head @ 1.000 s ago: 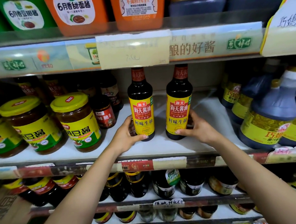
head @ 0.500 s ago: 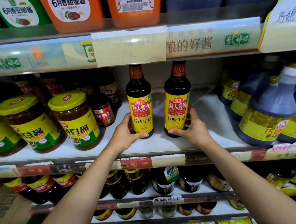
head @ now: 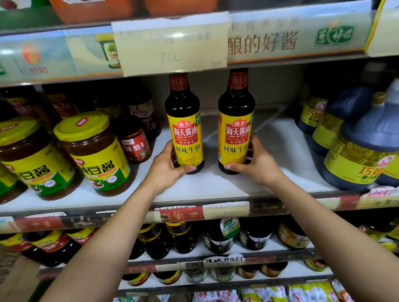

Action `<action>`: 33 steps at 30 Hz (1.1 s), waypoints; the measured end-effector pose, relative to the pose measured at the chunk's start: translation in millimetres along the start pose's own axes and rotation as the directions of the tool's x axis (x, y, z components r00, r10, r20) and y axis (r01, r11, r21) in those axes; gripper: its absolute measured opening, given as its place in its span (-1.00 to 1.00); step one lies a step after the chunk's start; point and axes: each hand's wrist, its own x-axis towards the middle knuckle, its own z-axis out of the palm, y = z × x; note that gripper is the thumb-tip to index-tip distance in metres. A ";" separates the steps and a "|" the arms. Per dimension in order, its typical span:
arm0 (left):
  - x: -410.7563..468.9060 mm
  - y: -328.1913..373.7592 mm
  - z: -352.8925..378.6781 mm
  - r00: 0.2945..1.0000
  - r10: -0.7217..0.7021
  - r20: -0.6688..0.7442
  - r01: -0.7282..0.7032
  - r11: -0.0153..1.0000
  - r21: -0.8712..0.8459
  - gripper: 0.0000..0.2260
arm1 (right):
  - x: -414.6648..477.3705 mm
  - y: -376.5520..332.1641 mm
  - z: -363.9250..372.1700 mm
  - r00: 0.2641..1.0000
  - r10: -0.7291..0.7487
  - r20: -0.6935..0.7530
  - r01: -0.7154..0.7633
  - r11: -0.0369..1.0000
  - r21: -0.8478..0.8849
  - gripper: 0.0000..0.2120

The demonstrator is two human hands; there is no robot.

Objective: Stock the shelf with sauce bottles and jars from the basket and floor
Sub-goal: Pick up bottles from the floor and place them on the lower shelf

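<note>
Two dark soy sauce bottles with yellow labels and red neck wraps stand upright side by side on the white middle shelf [head: 219, 186]. My left hand [head: 166, 167] grips the base of the left bottle [head: 185, 128], thumb across its front. My right hand [head: 256, 164] grips the base of the right bottle [head: 236, 128] the same way. A narrow gap separates the two bottles. Their caps are hidden behind a paper price tag [head: 169, 44] hanging from the shelf above. No basket or floor is in view.
Yellow-lidded bean paste jars [head: 94, 154] and a small red-labelled jar [head: 134, 142] stand left of the bottles. Large jugs [head: 364, 146] fill the shelf's right end. Bare shelf lies between the right bottle and the jugs. Lower shelves hold several dark bottles.
Both hands have pushed the two bottles slightly deeper onto the shelf, and the view has tilted a little downward. The grips are unchanged.
</note>
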 end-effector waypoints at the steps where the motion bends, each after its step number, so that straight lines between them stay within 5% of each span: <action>1: 2.6 -0.6 -0.1 1.000 -0.005 0.000 0.005 1.000 -0.010 -0.35 | 3.6 0.1 1.0 1.000 0.003 0.001 -0.003 1.000 0.010 -0.15; 16: 59.7 -9.9 4.1 0.999 -0.048 -0.020 0.047 0.998 -0.038 -0.41 | 76.2 14.5 12.7 0.999 0.041 -0.015 -0.040 0.995 0.091 -0.24; 26: 101.4 -8.1 11.1 0.988 -0.033 -0.152 0.039 0.999 0.036 -0.50 | 120.0 29.4 13.5 0.996 0.012 -0.091 -0.006 0.998 0.069 -0.23; 33: 121.8 -14.2 18.0 0.981 -0.077 -0.178 0.055 0.990 -0.128 -0.44 | 141.3 35.7 11.1 0.997 0.011 -0.071 -0.006 0.997 0.071 -0.22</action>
